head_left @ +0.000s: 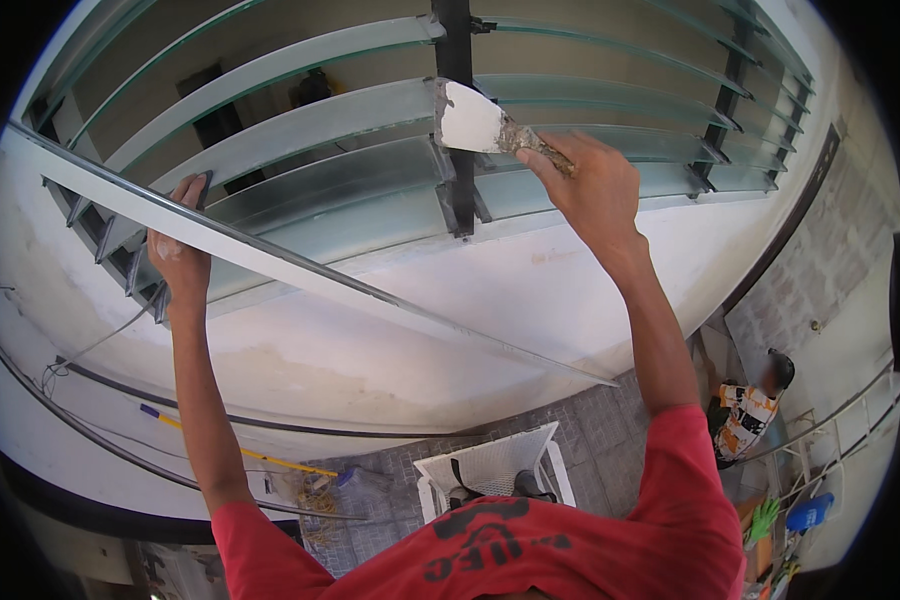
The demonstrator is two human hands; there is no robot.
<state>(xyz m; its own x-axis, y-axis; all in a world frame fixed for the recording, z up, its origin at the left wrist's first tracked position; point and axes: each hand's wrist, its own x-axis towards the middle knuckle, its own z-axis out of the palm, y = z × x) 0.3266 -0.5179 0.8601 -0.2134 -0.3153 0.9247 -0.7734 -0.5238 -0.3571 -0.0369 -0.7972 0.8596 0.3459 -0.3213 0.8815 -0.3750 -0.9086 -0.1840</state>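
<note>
My right hand [595,185] grips a putty knife [532,143] by its worn, crusted handle. Its broad blade, pale and whitish, lies against the dark upright post of a louvre window, over the ends of the glass slats [335,110]. To the left, my left hand [180,260] reaches up among the slats, its fingers bent and partly hidden behind a long slanting metal strip [310,262]. Something small and dark shows at those fingertips, too unclear to name.
Below the window runs a white wall [390,340]. Beneath me on the paving is a white mesh chair [480,460]; a yellow-handled broom [260,452] lies to its left. At right, a person [750,405] is near a metal frame and a blue container [810,512].
</note>
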